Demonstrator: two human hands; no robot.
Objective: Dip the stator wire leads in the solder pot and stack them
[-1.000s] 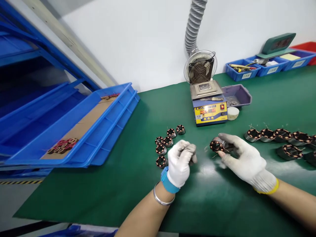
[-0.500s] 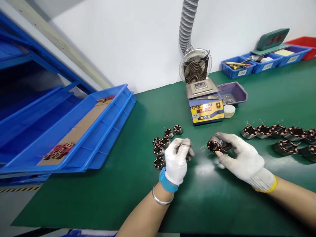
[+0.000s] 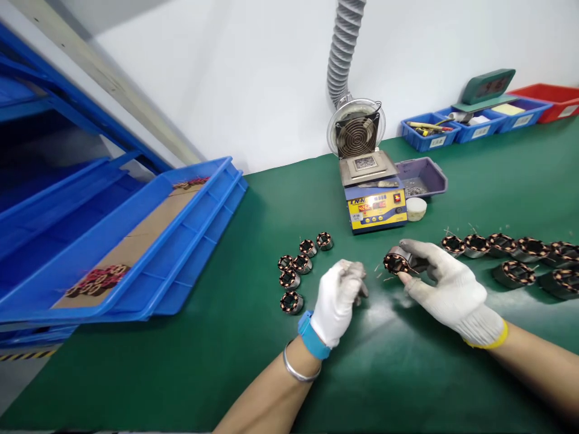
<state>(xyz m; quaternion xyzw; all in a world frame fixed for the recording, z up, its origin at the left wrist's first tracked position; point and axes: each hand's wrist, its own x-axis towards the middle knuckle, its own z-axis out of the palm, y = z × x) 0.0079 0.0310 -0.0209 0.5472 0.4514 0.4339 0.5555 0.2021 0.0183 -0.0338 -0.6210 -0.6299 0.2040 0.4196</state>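
My right hand [image 3: 446, 286], in a white glove, grips a motor stator [image 3: 397, 260] between thumb and fingers. The stator is a dark metal ring with copper windings, tilted a little above the table, with thin wire ends sticking out at its left. My gloved left hand [image 3: 341, 296] is just left of it, apart from it, with its fingers curled together; whether anything small is in them is hidden. Left of that hand stand several smaller-looking stators [image 3: 289, 279]. Right of my right hand, more stators [image 3: 514, 274] stand in two rows, some with wires pointing up.
A solder pot [image 3: 376, 205] with a digital display stands at the back, under a fan and a grey duct hose [image 3: 346, 51]. Beside it are a purple tray [image 3: 436, 175] and a white round tub [image 3: 417, 210]. Blue bins [image 3: 429, 141] line the wall; stacked blue crates [image 3: 190, 241] stand left.
My left hand has moved right, away from the left group of stators and closer to the held stator. The right hand keeps its grip on the stator. The camera view has shifted slightly.
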